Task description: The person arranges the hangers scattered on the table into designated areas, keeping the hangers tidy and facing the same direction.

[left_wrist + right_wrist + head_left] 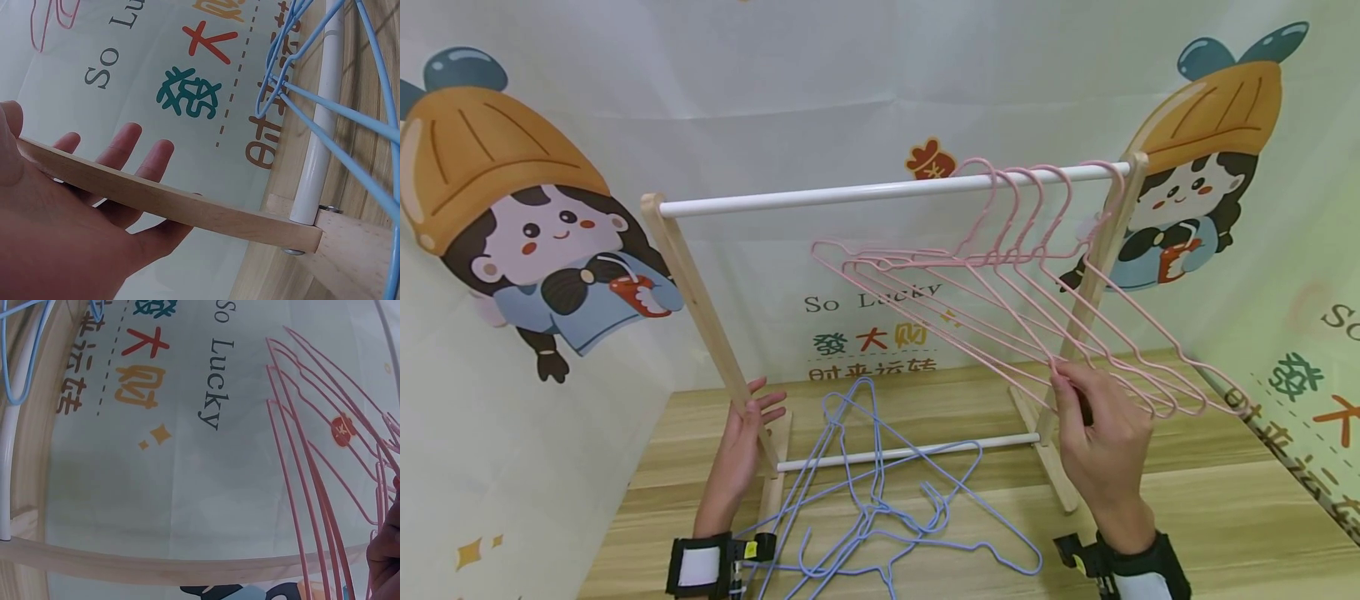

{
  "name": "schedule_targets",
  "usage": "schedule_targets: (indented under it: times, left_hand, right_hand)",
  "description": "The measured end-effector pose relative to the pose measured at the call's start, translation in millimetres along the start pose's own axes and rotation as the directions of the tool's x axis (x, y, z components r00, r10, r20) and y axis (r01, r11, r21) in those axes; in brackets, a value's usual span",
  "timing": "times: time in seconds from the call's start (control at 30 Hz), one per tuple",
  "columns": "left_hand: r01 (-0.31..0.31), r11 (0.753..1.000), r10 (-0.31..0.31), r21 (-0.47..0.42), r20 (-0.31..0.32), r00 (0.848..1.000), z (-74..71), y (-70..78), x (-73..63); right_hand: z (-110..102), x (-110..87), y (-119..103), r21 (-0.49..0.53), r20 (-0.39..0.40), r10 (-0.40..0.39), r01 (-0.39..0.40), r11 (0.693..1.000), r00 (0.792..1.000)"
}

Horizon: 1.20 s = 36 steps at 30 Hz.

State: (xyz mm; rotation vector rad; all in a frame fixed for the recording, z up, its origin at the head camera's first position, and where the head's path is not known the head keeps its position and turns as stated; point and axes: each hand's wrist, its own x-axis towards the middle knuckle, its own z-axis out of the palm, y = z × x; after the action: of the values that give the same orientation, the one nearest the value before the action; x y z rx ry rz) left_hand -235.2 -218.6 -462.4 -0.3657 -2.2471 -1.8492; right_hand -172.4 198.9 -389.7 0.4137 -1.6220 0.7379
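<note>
In the head view, thin pink wire hangers (1000, 257) hang from the round white top bar (865, 192), on its right half. The right hand (1108, 433) pinches low on the bunch; I can't tell how many it has. A hard tug could pop a hook off. Light blue wire hangers (874, 507) lie tangled below, so lifting one could drag others.

In the left wrist view, the left hand (69, 231) rests loosely spread against the flat pale wooden post (219, 214). Such a light touch could let the rack tip.

In the right wrist view, pink wires sit close and could snag each other.
</note>
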Motion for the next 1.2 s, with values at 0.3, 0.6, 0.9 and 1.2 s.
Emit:
schedule_targets:
  times: [0.3, 0.6, 0.9, 1.2]
  left_hand:
    - [0.003, 1.000, -0.003, -0.003, -0.003, 1.000, 0.6, 0.7, -0.9]
    - [0.002, 1.000, -0.002, -0.007, 0.000, 1.000, 0.0, -0.8, -1.9]
    - [-0.010, 1.000, 0.011, -0.014, 0.002, 1.000, -0.2, -0.1, -1.7]
    - [0.001, 1.000, -0.001, -0.020, 0.002, 1.000, 0.1, 1.7, -1.2]
  right_hand:
    - [-2, 0.5, 0, 0.006, 0.014, 0.015, -0.015, 1.000, 1.000]
    - [-3, 2.9, -1, -0.005, -0.046, 0.024, -0.024, 1.000, 0.999]
    - [-6, 10.1, -10, -0.025, -0.160, 0.014, -0.018, 1.000, 0.987]
    - [2, 24.1, -32, -0.049, -0.328, -0.090, 0.078, 0.996, 0.940]
